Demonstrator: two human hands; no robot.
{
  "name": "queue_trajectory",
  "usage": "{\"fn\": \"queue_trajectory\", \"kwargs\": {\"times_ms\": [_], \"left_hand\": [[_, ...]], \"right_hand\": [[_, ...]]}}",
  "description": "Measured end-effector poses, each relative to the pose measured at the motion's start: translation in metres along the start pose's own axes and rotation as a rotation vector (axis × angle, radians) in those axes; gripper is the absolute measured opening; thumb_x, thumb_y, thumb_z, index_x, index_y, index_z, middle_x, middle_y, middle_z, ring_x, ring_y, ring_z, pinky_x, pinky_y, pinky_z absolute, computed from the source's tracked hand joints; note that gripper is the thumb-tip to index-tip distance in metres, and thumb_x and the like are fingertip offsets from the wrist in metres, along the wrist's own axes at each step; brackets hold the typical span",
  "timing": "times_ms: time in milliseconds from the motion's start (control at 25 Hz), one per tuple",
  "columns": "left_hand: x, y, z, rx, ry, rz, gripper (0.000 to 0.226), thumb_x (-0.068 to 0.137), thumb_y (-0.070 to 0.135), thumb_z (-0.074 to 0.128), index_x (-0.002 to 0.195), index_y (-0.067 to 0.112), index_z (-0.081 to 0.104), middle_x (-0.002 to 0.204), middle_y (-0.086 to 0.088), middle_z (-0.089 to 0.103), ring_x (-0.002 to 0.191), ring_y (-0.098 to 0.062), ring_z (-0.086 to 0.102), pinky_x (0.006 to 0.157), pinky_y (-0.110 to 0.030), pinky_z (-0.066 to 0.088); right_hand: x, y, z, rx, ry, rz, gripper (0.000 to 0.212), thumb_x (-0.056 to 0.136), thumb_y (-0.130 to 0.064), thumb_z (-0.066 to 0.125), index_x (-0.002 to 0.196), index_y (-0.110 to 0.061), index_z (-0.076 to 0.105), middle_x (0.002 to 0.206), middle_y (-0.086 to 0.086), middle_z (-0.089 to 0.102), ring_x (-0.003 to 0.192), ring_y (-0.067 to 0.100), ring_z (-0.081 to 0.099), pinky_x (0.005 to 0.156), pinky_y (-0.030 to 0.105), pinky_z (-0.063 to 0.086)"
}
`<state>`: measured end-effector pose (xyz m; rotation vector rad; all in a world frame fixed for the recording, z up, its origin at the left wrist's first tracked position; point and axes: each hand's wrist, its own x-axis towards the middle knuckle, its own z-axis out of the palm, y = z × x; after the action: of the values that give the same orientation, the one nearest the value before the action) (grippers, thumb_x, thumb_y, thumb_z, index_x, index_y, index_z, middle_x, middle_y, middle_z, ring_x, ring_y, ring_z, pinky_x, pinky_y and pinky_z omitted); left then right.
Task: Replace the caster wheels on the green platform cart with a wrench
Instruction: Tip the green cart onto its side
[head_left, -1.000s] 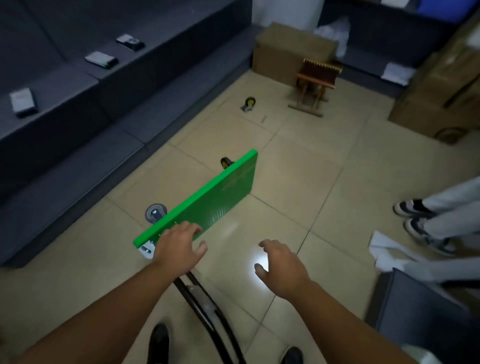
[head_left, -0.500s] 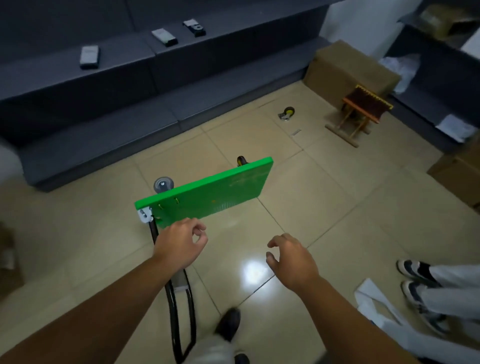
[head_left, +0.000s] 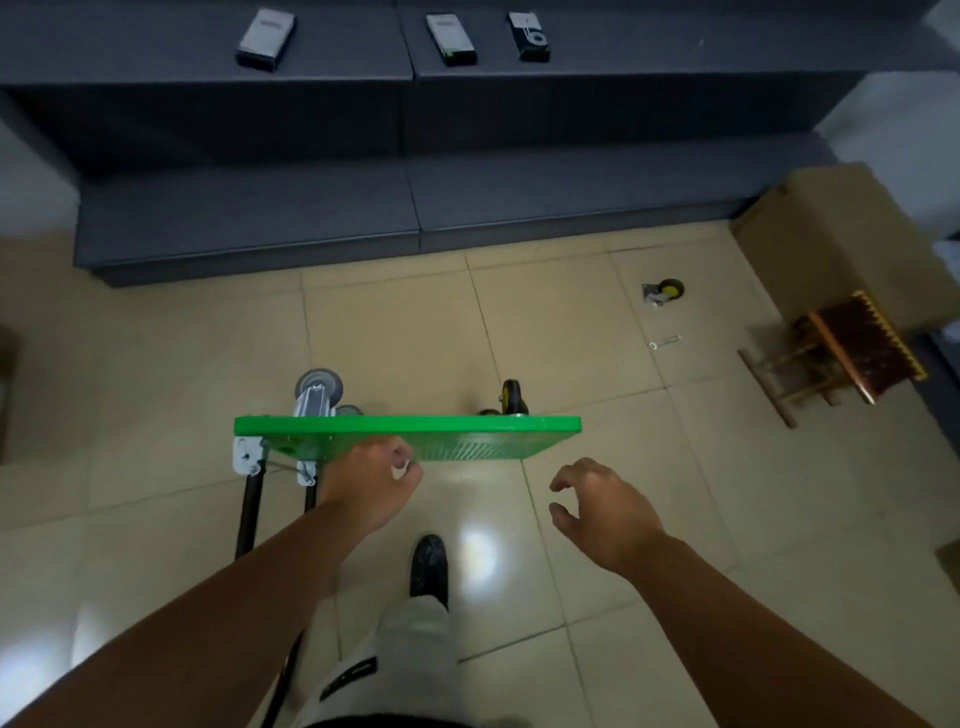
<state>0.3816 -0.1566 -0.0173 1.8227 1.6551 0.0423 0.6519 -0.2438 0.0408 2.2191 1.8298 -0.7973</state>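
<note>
Beige floor (head_left: 597, 374) is meeting a dark bench (head_left: 311, 208) at top — green cart (head_left: 467, 425) is standing on edge mid-frame, left hand (head_left: 371, 486) curling against it, grip unclear, right hand (head_left: 602, 512) hanging slack just below-right.

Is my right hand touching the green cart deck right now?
Apart. The head view shows bare floor tile between the right hand and the green cart deck.

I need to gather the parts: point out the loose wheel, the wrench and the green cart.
loose wheel (head_left: 664, 292): head view, centre, where wheel meets bracket.
wrench (head_left: 665, 341): head view, middle of its shaft.
green cart (head_left: 415, 425): head view, deck's bright upper edge.
</note>
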Motion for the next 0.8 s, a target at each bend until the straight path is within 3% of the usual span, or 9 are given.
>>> {"fn": "queue_trajectory", "kwargs": {"times_ms": [240, 440, 560, 680, 800], "left_hand": [[0.075, 0.048, 0.046, -0.143, 0.056, -0.229, 0.014, 0.087, 0.038, 0.068, 0.097, 0.028, 0.070, 0.093, 0.014, 0.069, 0.096, -0.016, 0.068, 0.083, -0.029, 0.049], [0.141, 0.093, 0.180, -0.545, 0.106, -0.689, 0.033, 0.086, 0.046, 0.070, 0.110, 0.023, 0.069, 0.099, 0.008, 0.070, 0.098, -0.018, 0.067, 0.086, -0.031, 0.051], [0.174, 0.144, 0.253, -0.893, 0.263, -0.982, 0.053, 0.085, 0.046, 0.076, 0.127, 0.018, 0.058, 0.111, 0.002, 0.069, 0.099, -0.018, 0.067, 0.090, -0.037, 0.055], [0.205, 0.195, 0.312, -1.169, 0.535, -1.113, 0.068, 0.079, 0.036, 0.085, 0.134, 0.023, 0.047, 0.117, 0.000, 0.061, 0.102, -0.020, 0.066, 0.089, -0.041, 0.058], [0.215, 0.218, 0.349, -1.184, 0.767, -1.168, 0.076, 0.077, 0.016, 0.087, 0.136, 0.019, 0.040, 0.130, -0.004, 0.048, 0.106, -0.017, 0.064, 0.077, -0.025, 0.061]], "right_hand": [[0.149, 0.071, -0.036, -0.071, -0.152, -0.108, 0.031, 0.090, -0.031, 0.064, 0.120, -0.023, 0.063, 0.120, 0.000, 0.061, 0.109, 0.020, 0.059, 0.089, 0.035, 0.051], [0.288, 0.142, 0.011, -0.146, -0.442, -0.299, 0.051, 0.087, -0.034, 0.070, 0.133, -0.023, 0.055, 0.132, 0.000, 0.055, 0.125, 0.022, 0.051, 0.098, 0.038, 0.047], [0.341, 0.174, 0.050, -0.113, -0.608, -0.454, 0.056, 0.086, -0.038, 0.073, 0.135, -0.021, 0.054, 0.135, 0.003, 0.056, 0.125, 0.024, 0.052, 0.100, 0.043, 0.047], [0.376, 0.200, 0.080, -0.094, -0.772, -0.552, 0.040, 0.087, -0.038, 0.074, 0.122, -0.022, 0.061, 0.126, 0.001, 0.062, 0.115, 0.021, 0.058, 0.095, 0.042, 0.051], [0.397, 0.224, 0.098, -0.026, -0.873, -0.588, 0.023, 0.092, -0.033, 0.070, 0.112, -0.024, 0.066, 0.118, -0.004, 0.068, 0.111, 0.016, 0.062, 0.096, 0.040, 0.052]]}}
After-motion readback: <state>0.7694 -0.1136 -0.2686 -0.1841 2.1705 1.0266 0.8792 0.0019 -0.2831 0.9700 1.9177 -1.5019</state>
